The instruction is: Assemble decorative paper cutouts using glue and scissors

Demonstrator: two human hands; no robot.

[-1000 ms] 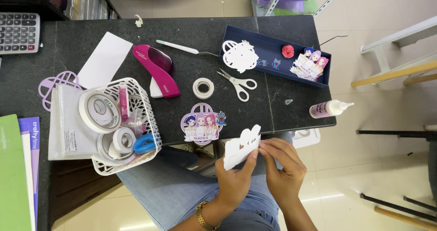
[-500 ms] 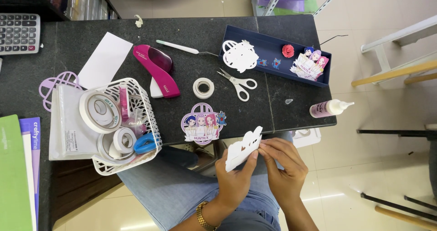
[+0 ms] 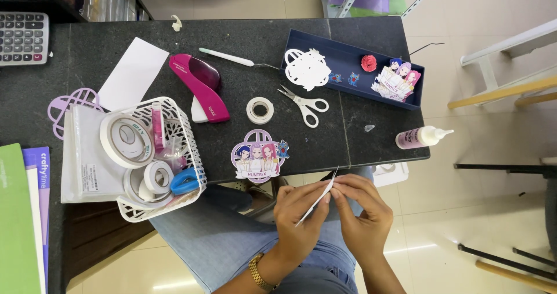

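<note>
Both of my hands hold one white paper cutout (image 3: 316, 204) over my lap, just below the table's front edge. It is turned edge-on, so only a thin white strip shows. My left hand (image 3: 301, 216) grips its lower part with thumb and fingers. My right hand (image 3: 357, 213) pinches its upper end with the fingertips. A gold watch sits on my left wrist. On the black table (image 3: 232, 44) just above my hands lies a purple cutout with cartoon figures (image 3: 259, 155).
White scissors (image 3: 306, 104), a small tape roll (image 3: 259, 109), a pink stapler (image 3: 200, 85) and a white stick tool (image 3: 232, 57) lie mid-table. A navy tray (image 3: 348, 62) holds cutouts. A white basket (image 3: 154, 158) holds tape rolls. A glue bottle (image 3: 419, 137) lies at the right edge.
The white cutout has turned from face-on, showing its scalloped shape, to edge-on between my fingers. Both hands stayed in place over my lap.
</note>
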